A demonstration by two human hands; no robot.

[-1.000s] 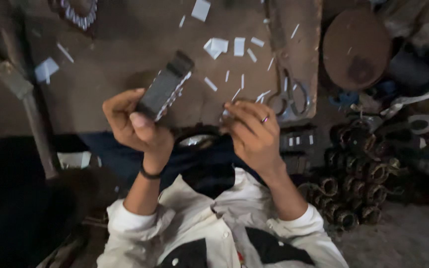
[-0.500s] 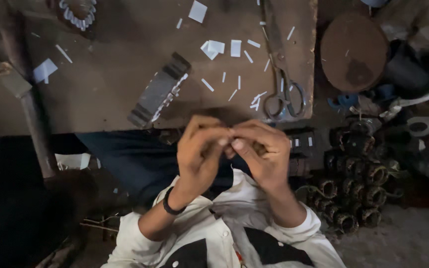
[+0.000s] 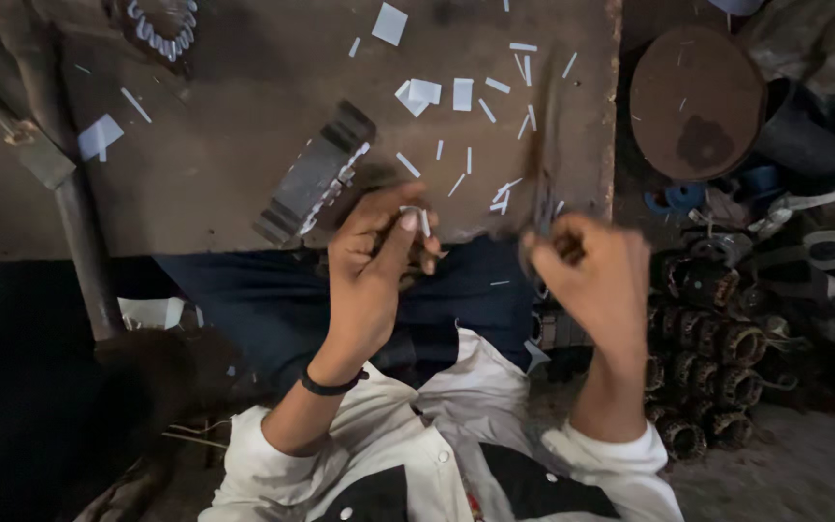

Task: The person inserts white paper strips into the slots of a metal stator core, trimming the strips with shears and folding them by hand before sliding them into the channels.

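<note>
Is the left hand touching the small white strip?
Touching. Head view: left hand pinches the white strip between thumb and fingertips, no gap.

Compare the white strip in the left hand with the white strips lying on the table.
The white strip is pinched upright between the left hand's fingers; the loose strips lie flat and scattered on the table. The held one is single, the loose ones many, pointing every way. Both are thin, white and narrow.
</note>
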